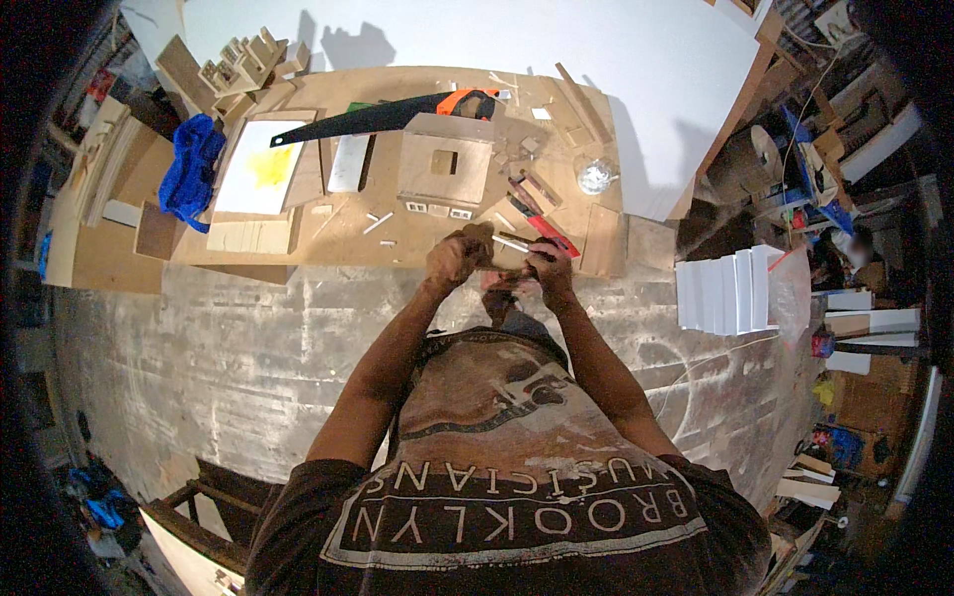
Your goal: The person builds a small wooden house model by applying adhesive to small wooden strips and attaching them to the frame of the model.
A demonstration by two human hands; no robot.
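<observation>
Both my hands are at the near edge of the workbench. My left hand (455, 260) is closed, its fingers curled, and what is in it is hard to make out. Close on its right, my right hand (550, 266) pinches one end of a thin white stick (511, 242), which points toward the left hand. Just beyond the right hand lies a red utility knife (547, 228). Small house-like wooden model (422, 179) parts with a square hole stand beyond the left hand, with little white window frames (437, 212) in front. Short white sticks (378, 223) lie to the left.
A handsaw (368, 119) with an orange-black handle lies across the bench's far side. At left are a yellow-stained white board (263, 169) and a blue plastic bag (191, 169). A foil-like silvery ball (596, 176) sits at right, and stacked white panels (727, 290) stand beyond the bench.
</observation>
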